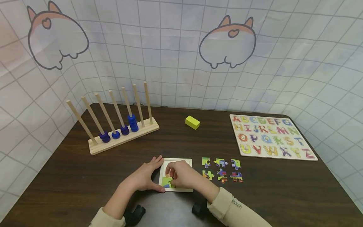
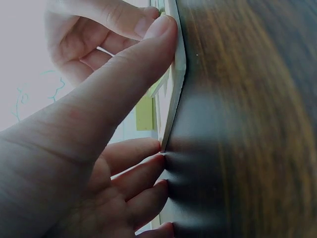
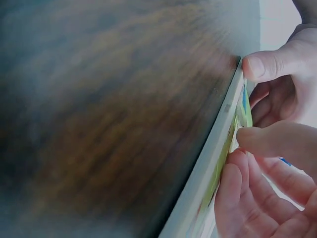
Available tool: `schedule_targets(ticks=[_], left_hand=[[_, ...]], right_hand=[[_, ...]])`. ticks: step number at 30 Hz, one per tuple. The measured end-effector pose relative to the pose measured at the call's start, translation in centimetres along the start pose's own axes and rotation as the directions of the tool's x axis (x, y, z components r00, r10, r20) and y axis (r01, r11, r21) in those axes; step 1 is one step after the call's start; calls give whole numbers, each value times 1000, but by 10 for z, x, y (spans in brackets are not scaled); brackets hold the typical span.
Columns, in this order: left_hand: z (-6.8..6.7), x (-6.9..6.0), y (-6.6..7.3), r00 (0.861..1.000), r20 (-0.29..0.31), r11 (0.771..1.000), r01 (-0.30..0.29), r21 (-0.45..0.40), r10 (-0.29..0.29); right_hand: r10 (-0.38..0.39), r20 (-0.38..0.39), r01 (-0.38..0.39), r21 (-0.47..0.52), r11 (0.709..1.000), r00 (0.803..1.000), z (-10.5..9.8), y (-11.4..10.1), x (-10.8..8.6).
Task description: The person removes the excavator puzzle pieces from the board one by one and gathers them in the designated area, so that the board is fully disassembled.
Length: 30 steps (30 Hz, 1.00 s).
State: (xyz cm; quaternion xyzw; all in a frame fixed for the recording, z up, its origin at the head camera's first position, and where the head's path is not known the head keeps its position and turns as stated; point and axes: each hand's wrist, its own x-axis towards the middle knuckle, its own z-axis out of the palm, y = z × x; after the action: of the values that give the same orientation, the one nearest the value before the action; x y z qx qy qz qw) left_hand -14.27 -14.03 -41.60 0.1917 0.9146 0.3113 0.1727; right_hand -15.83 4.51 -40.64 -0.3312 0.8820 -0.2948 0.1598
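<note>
A square wooden puzzle tray lies on the table in front of the person. Along its left side the left hand is spread, thumb at the near corner and fingers at the far corner, touching the rim. Over the tray the right hand curls its thumb and fingers at a green puzzle piece in the near left part. From the right wrist, that piece looks tilted up from the tray, its edge at the right thumb; the fingers partly hide it. Several loose jigsaw pieces lie right of the tray in two rows.
Back left stands a wooden peg rack with blue and purple beads on some pegs. A yellow block sits at the back middle. An alphabet board lies at the right. Behind the table hangs a white grid-patterned cloth.
</note>
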Motion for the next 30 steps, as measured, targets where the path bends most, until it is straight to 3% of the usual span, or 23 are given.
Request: schedule_targets(ticks=[13,30], left_hand=[[0,1,0,1000,4,1000,9,2,-9],[2,1,0,1000,-3,1000,13,14,-13]], right_hand=[[-6,-34,8,53,999,999,-10,5,-14],[-1,-102,10,89,996,995,-29,42,-66]])
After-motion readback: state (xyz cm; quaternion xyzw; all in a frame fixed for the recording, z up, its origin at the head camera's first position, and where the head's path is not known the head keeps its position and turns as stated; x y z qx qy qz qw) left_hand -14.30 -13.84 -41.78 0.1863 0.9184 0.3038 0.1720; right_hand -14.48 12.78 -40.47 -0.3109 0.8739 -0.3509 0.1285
